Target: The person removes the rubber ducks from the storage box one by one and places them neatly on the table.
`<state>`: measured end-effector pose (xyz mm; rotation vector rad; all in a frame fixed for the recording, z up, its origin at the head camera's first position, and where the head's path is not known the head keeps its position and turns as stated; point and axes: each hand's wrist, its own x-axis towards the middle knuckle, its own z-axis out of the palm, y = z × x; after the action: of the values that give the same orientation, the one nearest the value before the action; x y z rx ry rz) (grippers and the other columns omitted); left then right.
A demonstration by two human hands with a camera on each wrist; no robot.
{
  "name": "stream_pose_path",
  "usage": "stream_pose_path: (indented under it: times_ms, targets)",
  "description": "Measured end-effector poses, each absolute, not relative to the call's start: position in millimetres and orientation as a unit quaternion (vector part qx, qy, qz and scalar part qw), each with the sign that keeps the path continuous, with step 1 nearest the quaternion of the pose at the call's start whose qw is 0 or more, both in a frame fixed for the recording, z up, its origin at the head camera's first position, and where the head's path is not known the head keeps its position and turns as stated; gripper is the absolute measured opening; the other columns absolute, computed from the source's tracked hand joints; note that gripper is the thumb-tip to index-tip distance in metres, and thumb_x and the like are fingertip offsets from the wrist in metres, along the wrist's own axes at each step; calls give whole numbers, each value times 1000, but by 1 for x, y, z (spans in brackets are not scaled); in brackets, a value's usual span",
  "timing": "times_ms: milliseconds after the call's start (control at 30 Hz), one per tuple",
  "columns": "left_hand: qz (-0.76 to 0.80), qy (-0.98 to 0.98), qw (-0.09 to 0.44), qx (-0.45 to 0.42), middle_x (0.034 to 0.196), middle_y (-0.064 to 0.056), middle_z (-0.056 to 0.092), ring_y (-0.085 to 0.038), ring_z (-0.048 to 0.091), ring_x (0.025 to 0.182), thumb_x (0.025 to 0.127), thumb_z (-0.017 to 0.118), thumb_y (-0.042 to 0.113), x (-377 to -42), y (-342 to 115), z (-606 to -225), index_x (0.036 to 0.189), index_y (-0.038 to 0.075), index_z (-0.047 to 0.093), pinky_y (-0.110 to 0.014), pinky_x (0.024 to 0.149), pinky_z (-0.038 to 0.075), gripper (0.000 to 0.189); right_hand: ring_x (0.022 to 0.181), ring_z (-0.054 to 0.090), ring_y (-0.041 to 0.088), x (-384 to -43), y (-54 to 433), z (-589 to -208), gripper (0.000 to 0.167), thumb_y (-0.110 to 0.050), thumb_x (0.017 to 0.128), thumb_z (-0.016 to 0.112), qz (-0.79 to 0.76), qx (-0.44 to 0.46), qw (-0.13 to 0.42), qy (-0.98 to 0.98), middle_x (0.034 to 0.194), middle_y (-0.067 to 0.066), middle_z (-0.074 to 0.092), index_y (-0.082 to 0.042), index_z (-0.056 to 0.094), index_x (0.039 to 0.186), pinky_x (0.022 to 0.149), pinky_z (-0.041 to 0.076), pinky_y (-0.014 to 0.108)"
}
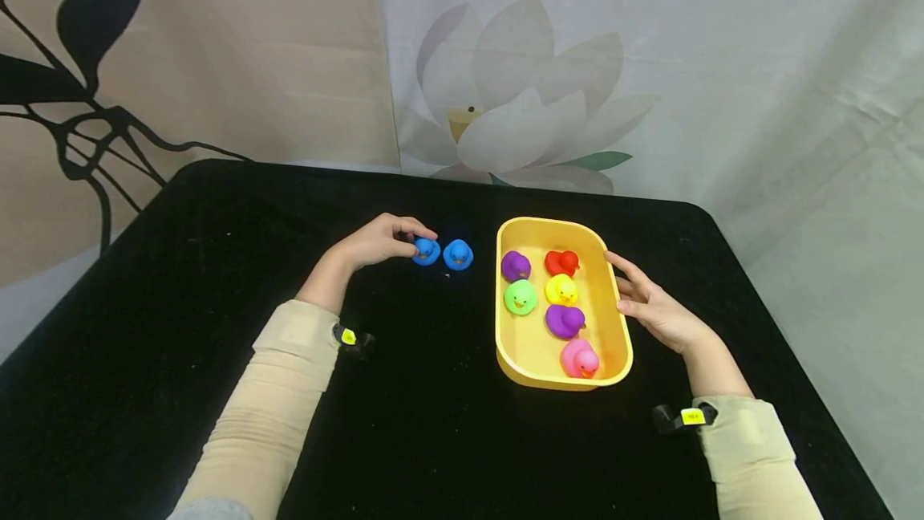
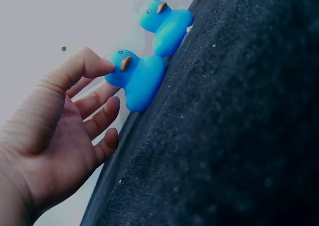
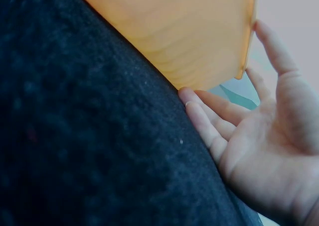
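My left hand (image 1: 380,241) pinches the head of a blue rubber duck (image 2: 144,81) between thumb and fingers; the duck sits on the black tabletop. Just to its right stands a second blue rubber duck (image 1: 458,255), untouched. A yellow plastic tub (image 1: 510,351) is to the right of both ducks. Beside its right wall is my right hand (image 1: 660,311), fingers loosely spread. In the right wrist view a fingertip meets the rim of the tub (image 3: 194,37), and the lower fingers lie at its base.
Inside the tub are purple (image 1: 516,266), green (image 1: 520,298), red (image 1: 561,263), yellow (image 1: 561,290) and pink (image 1: 580,359) rubber ducks, plus another purple duck (image 1: 565,322). The black cloth-covered table (image 1: 433,440) ends at a pale printed curtain (image 1: 520,87) behind.
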<state>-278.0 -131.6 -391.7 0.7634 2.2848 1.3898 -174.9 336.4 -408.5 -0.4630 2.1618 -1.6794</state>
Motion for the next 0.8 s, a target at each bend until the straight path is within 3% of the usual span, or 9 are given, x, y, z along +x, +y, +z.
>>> stream_pose_path:
  times_ms: [500,800]
  targets:
    - [498,803,191,267,126,-12,55,-31,48,117,94,57,5,-279,-132,-393,127,4,60,-53,98,38,34,123,47,25,-174,336,-408,72,-16,97,53,-599,-160,183,763,149,23,27,-25,11,154,103,25,60]
    - [490,804,164,293,125,-11,57,-31,50,113,92,62,11,-277,-124,-382,127,3,59,-48,94,42,36,123,47,25,-174,336,-408,72,-17,96,54,-598,-160,183,764,149,23,28,-25,11,154,103,27,59]
